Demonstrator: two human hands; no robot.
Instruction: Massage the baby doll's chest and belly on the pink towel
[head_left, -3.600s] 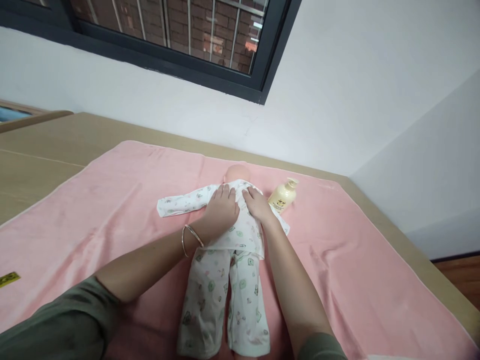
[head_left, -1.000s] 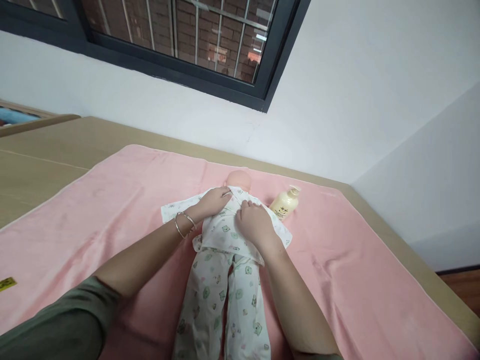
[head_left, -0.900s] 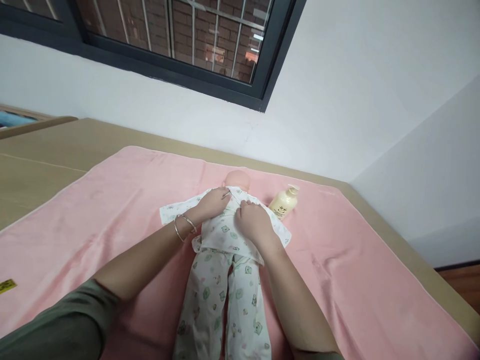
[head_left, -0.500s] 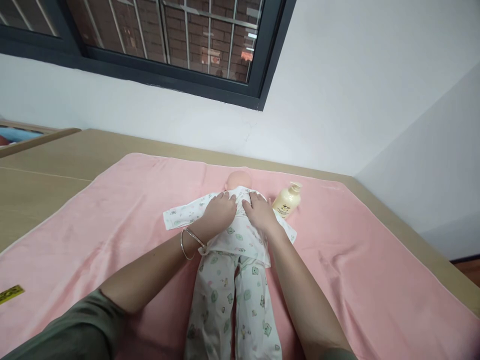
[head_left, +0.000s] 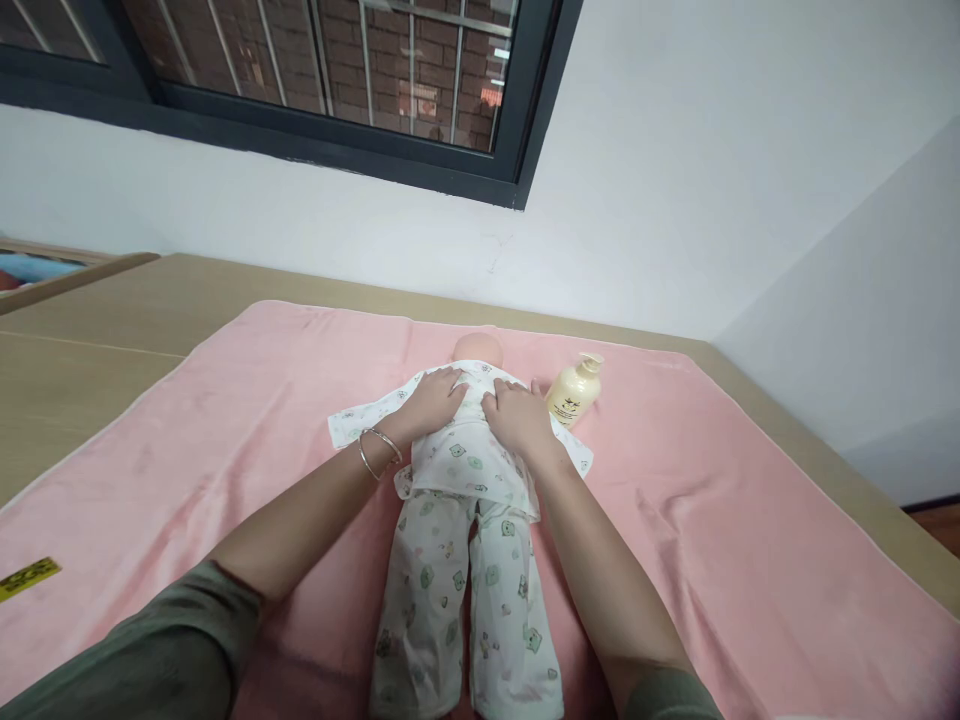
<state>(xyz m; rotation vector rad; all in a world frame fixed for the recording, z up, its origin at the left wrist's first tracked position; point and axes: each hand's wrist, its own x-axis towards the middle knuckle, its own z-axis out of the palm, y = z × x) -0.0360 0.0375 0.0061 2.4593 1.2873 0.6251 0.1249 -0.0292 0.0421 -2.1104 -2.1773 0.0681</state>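
Note:
A baby doll (head_left: 478,348) lies stretched out with its head toward the wall. It wears a white patterned top (head_left: 466,458) and matching trousers (head_left: 431,600). My left hand (head_left: 435,402) rests flat on the left side of the doll's upper body, a silver bangle on its wrist. On the right side of the upper body lies my right hand (head_left: 517,415), its fingers outstretched on the cloth. Just beyond that hand, a cream pump bottle (head_left: 575,392) with a dark printed label stands on the pink blanket (head_left: 300,400). The doll's face is not visible.
The blanket covers a wooden surface (head_left: 210,290) that meets a white wall (head_left: 622,200). Above it is a dark-framed window (head_left: 495,185) with bars. A yellow label (head_left: 30,578) lies at the blanket's left. A wooden edge (head_left: 112,270) rises at the far left.
My left hand has slid outward to the left across the doll's upper body. My right hand has shifted only slightly. The view has tilted a little.

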